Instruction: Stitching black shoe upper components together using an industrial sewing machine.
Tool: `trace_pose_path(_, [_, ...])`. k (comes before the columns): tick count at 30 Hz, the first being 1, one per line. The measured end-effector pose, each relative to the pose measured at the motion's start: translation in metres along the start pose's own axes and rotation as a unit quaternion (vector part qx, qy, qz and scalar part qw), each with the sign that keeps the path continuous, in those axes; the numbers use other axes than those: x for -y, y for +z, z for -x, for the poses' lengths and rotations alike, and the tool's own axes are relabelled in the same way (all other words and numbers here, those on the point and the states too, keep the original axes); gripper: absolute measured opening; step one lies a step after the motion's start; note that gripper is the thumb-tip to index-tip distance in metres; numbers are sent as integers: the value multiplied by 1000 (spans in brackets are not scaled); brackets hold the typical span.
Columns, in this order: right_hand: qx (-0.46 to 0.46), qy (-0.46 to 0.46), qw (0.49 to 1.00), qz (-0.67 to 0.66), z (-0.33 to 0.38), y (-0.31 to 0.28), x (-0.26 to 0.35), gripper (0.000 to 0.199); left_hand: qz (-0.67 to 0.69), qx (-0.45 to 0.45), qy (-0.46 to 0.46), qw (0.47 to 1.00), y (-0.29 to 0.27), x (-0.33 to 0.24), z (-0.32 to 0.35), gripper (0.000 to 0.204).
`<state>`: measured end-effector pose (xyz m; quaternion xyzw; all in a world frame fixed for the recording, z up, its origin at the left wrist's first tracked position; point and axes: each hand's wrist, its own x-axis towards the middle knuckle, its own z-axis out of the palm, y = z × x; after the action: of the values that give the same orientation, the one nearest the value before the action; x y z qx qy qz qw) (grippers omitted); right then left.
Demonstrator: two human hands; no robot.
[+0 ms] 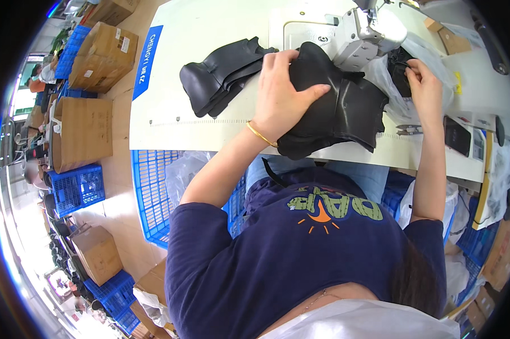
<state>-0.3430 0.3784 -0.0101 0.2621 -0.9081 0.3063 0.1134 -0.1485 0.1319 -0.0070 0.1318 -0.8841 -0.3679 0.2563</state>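
Fingers of the left hand spread flat, pressing a smooth, curved black leather piece on the white worktop; right hand pinches dark material.

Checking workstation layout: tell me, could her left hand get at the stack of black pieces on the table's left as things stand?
Probably yes. The left hand presses the black piece at the sewing machine; the stack of black pieces lies just beside it with bare table between, nothing blocking.
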Motion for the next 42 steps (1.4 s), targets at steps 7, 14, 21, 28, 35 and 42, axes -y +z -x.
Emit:
trace_pose_path(7, [-47, -22, 998, -24, 9, -3, 8, 14, -31, -107, 74, 991, 4, -1, 6, 56])
trace_pose_path(14, [187, 25, 895, -404, 37, -22, 64, 14, -4, -26, 9, 1000, 1, -4, 11, 48])
trace_pose_path(21, [269, 55, 797, -539, 74, -2, 118, 17, -87, -25, 105, 990, -4, 1, -1, 43])
trace_pose_path(28, [270, 123, 788, -539, 72, 8, 118, 12, -86, -94, 212, 969, -4, -10, 4, 29])
trace_pose_path(35, [307, 132, 787, -518, 64, 12, 111, 14, 433, 141, -264, 851, -22, -14, -9, 23])
trace_pose_path(42, [323, 122, 853, -391, 61, 10, 119, 11, 333, 241, -265, 872, -21, -22, -4, 18])
